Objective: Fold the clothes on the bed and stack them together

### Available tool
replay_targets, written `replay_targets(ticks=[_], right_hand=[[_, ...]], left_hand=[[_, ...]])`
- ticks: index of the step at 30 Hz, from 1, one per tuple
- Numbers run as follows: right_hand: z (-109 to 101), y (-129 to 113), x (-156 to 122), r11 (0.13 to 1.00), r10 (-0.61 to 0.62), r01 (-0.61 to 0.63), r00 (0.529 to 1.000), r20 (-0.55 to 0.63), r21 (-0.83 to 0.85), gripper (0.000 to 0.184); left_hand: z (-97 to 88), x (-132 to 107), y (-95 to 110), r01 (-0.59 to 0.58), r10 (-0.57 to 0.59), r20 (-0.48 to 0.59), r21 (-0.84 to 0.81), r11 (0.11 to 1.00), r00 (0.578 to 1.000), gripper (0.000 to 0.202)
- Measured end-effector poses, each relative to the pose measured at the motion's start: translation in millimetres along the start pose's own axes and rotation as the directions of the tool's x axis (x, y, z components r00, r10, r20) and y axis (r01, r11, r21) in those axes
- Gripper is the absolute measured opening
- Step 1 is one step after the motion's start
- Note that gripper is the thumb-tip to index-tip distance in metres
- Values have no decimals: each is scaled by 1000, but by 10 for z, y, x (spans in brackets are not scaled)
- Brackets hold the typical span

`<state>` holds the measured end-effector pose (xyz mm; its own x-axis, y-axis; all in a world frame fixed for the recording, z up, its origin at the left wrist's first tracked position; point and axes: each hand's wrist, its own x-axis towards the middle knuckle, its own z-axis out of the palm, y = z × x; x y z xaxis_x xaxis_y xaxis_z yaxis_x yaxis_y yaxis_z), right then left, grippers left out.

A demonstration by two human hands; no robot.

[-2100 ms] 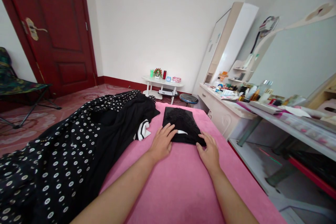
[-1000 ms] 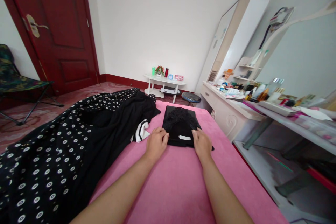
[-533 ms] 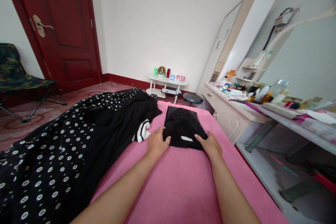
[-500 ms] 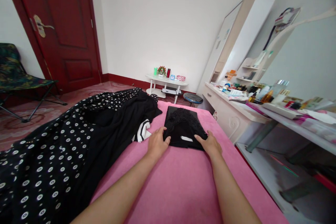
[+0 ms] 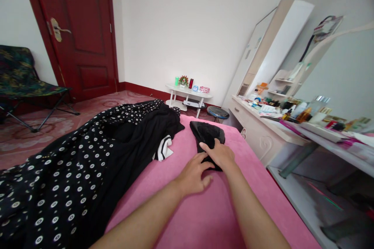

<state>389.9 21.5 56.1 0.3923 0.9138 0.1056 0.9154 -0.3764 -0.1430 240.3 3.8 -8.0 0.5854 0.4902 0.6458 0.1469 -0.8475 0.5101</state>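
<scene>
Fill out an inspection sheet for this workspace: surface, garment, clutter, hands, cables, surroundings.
Surface: pink cover, smooth in the foreground.
Garment: black garment, folded, lying on the cover.
Clutter: dotted clothing heaped at left; striped white cloth beside it.
Hands: left hand at the garment's near edge, thumb spread; right hand over it, grip hidden.
Cables: black cord on the right wall.
Surroundings: red door, folding chair, dresser crowded with bottles.

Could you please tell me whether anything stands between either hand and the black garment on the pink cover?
Nothing visible does: the right hand lies over the black garment, and the left hand is at its near edge. The striped cloth lies off to the left, out of the way.
</scene>
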Motion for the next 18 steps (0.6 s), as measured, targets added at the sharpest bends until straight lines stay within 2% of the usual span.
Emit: replay_targets(ticks=[3,6,8,10,12,14,16,18], right_hand=[[31,-156,183,993,-12,26,993,118,-113,96],[107,-211,324,986,-5,42,975,224,-161,79],[142,-194,360,984,10,31,973,229,-173,70],[136,-135,354,981,15,22,983,182,-195,62],[77,-29,334,975,-2,32,991,136,-218,53],[-41,122,330,970,-32,58,994,108,-238,43],[-199,302,369,959,-66,81,996,65,-271,39],[-369,482,460,944,-97,90,995,-7,-317,38]], left_hand=[[-35,-15,41,-23,25,48,-40,999,999,38],[-50,-22,37,0,2,68,-31,1000,998,26],[-67,-22,18,49,-49,36,15,999,998,19],[-104,-23,-25,145,-139,-67,88,986,988,20],[-157,-31,-100,284,-247,-213,168,944,945,21],[-203,-45,-196,450,-366,-333,224,864,869,20],[-222,-57,-284,572,-469,-369,252,781,803,22],[-205,-59,-337,609,-519,-339,263,748,784,24]])
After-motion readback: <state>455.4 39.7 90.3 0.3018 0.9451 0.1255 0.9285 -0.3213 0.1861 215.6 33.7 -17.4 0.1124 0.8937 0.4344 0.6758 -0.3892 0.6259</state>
